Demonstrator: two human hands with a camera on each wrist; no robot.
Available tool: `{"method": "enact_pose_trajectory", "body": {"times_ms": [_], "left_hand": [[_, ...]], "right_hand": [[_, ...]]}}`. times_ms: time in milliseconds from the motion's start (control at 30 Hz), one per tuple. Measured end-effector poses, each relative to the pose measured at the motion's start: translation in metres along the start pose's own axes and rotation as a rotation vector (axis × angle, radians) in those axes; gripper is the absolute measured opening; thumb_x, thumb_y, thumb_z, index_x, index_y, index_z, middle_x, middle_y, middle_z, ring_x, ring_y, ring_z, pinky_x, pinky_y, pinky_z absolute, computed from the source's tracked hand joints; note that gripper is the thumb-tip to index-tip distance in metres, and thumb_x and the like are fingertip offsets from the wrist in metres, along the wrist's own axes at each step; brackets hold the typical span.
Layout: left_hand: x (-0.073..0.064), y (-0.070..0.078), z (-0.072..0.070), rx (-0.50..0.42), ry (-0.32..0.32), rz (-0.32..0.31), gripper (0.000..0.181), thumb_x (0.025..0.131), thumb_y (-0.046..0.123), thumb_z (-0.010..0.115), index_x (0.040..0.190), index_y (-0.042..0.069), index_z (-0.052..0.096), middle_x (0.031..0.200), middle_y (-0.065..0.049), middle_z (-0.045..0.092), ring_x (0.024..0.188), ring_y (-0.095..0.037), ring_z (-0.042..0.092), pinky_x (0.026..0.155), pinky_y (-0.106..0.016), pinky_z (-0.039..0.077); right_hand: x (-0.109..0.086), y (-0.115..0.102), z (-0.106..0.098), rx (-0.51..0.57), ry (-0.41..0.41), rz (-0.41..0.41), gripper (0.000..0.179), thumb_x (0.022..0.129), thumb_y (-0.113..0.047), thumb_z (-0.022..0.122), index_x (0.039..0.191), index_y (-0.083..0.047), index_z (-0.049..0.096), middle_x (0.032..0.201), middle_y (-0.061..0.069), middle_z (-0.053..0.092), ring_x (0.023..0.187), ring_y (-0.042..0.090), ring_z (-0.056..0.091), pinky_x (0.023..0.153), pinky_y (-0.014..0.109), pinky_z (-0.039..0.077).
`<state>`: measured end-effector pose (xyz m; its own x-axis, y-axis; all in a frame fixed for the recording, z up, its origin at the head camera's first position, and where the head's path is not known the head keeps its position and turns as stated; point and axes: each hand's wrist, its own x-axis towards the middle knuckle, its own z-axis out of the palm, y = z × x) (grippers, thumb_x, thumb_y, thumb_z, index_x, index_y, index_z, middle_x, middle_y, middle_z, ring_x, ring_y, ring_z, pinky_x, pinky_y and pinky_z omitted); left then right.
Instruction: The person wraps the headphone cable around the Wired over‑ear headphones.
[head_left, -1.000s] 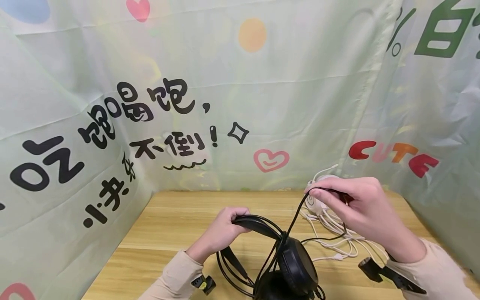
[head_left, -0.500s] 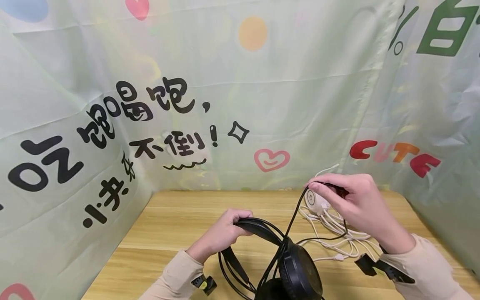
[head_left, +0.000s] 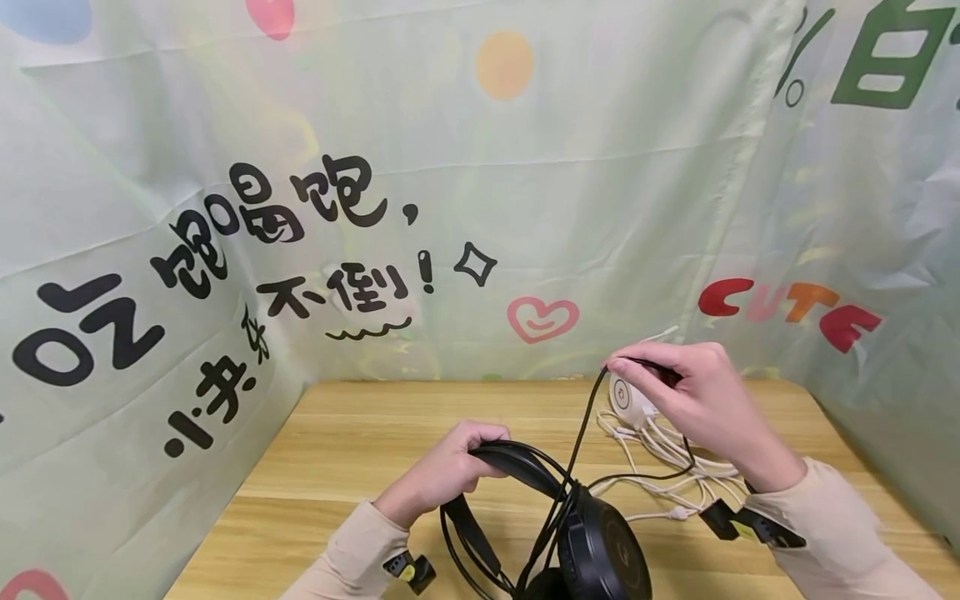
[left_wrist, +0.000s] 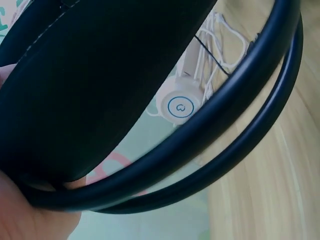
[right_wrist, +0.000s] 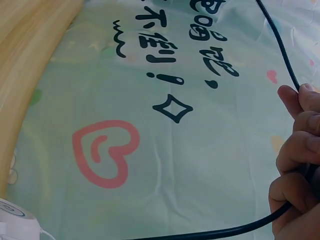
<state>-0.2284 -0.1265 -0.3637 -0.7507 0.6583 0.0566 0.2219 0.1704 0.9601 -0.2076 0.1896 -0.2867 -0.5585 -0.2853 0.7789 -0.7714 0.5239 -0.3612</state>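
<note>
My left hand (head_left: 456, 462) grips the padded headband of a pair of black over-ear headphones (head_left: 607, 546), whose ear cups hang low at the bottom of the head view. Close up in the left wrist view, the dark headband pad (left_wrist: 100, 85) and two curved outer bands fill much of the picture. Off to the right, my right hand (head_left: 701, 396) pinches the thin black headphone cable (head_left: 587, 417) between thumb and fingers. The cable runs taut from the ear cup up to the fingertips. In the right wrist view it passes through the curled fingers (right_wrist: 292, 150) and leaves below.
Behind the right hand, a round white device (head_left: 628, 396) stands near the back of the wooden table (head_left: 360, 425). White cables (head_left: 697, 492) lie tangled in front of it. A printed cloth (head_left: 420, 108) hangs around the table on the back and sides.
My right hand has shifted slightly left and up with the cable. The headphones have dropped a little and swung slightly right, with the left hand still gripping the headband.
</note>
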Motion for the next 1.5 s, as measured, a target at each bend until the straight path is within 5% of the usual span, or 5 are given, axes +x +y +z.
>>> {"method": "enact_pose_trajectory", "body": {"times_ms": [400,1100,1333,1500], "left_hand": [[-0.003,-0.001,0.001,-0.121,-0.029,0.004,0.009,0.089,-0.005,0.059,0.087,-0.004,0.051,0.069,0.008,0.036,0.05,-0.007,0.02,0.048,-0.02,0.021],[-0.004,0.003,-0.005,-0.252,-0.029,0.057,0.015,0.092,-0.002,0.06,0.092,-0.008,0.046,0.062,0.011,0.03,0.045,-0.005,0.018,0.043,-0.021,0.018],[-0.003,0.004,-0.004,-0.303,-0.017,0.078,0.012,0.095,0.001,0.059,0.087,0.006,0.052,0.059,0.012,0.029,0.044,-0.006,0.017,0.043,-0.022,0.016],[-0.003,0.003,-0.004,-0.341,-0.001,0.101,0.017,0.097,0.001,0.057,0.085,0.012,0.052,0.056,0.013,0.029,0.043,-0.005,0.018,0.042,-0.021,0.015]], "right_hand": [[-0.002,0.013,0.009,0.009,0.011,0.069,0.019,0.095,-0.002,0.079,0.102,-0.018,0.084,0.089,0.0,0.081,0.062,0.0,0.057,0.059,0.013,0.045],[-0.013,0.051,0.037,0.05,-0.1,0.233,0.011,0.101,-0.01,0.075,0.1,-0.015,0.084,0.085,-0.004,0.077,0.068,0.003,0.056,0.062,0.019,0.047],[-0.02,0.058,0.047,0.155,-0.18,0.329,0.014,0.106,-0.017,0.069,0.104,-0.014,0.083,0.079,-0.003,0.067,0.062,0.004,0.049,0.059,0.023,0.046],[-0.026,0.062,0.054,0.177,-0.224,0.357,0.017,0.108,-0.021,0.067,0.107,-0.017,0.083,0.091,-0.001,0.077,0.065,0.005,0.053,0.066,0.024,0.049]]}}
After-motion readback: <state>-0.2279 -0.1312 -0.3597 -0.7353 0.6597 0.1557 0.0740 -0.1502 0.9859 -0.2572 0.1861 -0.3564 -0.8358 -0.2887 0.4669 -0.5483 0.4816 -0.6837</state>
